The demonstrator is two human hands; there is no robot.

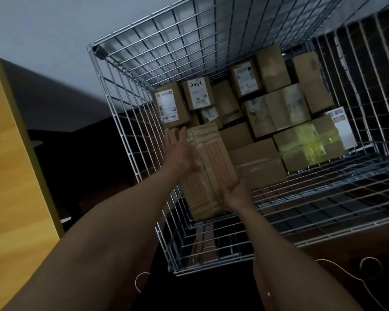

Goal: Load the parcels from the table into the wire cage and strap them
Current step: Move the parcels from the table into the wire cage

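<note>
Table point(11, 167) at far left, outside the wire cage point(126, 122). Left hand point(179, 151) lies flat with straight fingers along the far left side of the taped parcel point(211, 167), thumb on its top. The parcel is inside the cage against the left wall, long axis running near to far. Right hand point(235, 195) props its near right corner, fingers hidden under it, so curl cannot be told. Stacked parcels point(279, 113) fill the far and right, so the likely set-down is straight down and slightly far, with the left hand leading.
</note>
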